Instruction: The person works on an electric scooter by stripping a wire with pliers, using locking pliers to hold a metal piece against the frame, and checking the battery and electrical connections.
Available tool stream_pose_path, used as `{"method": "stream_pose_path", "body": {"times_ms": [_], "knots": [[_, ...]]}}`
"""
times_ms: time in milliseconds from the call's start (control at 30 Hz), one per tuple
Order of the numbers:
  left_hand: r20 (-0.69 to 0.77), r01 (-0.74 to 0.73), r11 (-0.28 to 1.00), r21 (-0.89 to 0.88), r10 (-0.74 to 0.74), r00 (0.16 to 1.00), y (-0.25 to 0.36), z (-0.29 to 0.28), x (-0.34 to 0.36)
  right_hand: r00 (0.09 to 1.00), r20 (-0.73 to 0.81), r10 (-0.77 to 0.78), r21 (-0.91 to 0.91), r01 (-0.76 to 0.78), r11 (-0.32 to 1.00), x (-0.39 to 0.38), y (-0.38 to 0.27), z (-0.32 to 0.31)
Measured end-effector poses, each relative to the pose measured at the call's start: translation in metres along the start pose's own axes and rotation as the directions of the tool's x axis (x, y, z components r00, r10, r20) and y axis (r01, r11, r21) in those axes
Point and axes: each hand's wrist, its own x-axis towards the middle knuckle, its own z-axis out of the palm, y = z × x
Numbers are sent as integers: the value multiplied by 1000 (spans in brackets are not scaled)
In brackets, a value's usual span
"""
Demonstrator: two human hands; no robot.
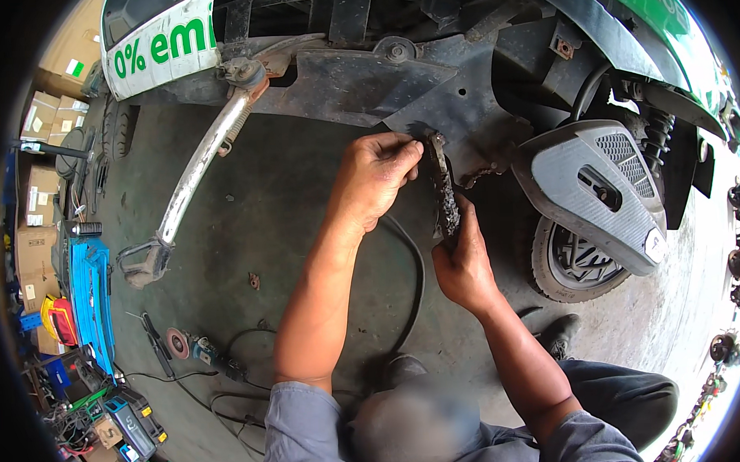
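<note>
A narrow, dark, rust-crusted metal bar [444, 188] stands nearly upright in front of the scooter's dark lower body panel [462, 81]. Around its lower end wraps my right hand [467, 264], closed on it. To the left of the bar's top, my left hand [372, 178] is pinched, thumb against fingers, close to the panel. Whatever those fingertips hold is too small or hidden to make out. Just right of the bar, the panel's lower edge looks ragged and rusty.
A silver stand leg [208, 159] hangs at the left. At the right are a grey cover [585, 191] and a wheel [579, 260]. An angle grinder [196, 349] with its cable lies on the floor. Boxes [41, 259] and tools line the left edge.
</note>
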Motion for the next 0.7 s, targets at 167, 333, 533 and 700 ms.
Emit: {"method": "stream_pose_path", "body": {"times_ms": [167, 333, 533, 700], "knots": [[-9, 3, 1000, 0, -3, 1000, 0, -1, -1, 1000, 7, -26, -40, 26, 999, 0, -2, 0], [1, 10, 1000, 2, -10, 1000, 0, 1, 1, 998, -50, -37, -80, 33, 996, -2, 0, -1], [-8, 6, 1000, 0, -6, 1000, -3, 0, 2, 992, -73, -103, -140, 92, 986, 0, 4, 1], [-43, -8, 996, 93, 12, 999, 1, -1, -1, 987, -99, -124, -191, 103, 976, 2, 3, 5]]}}
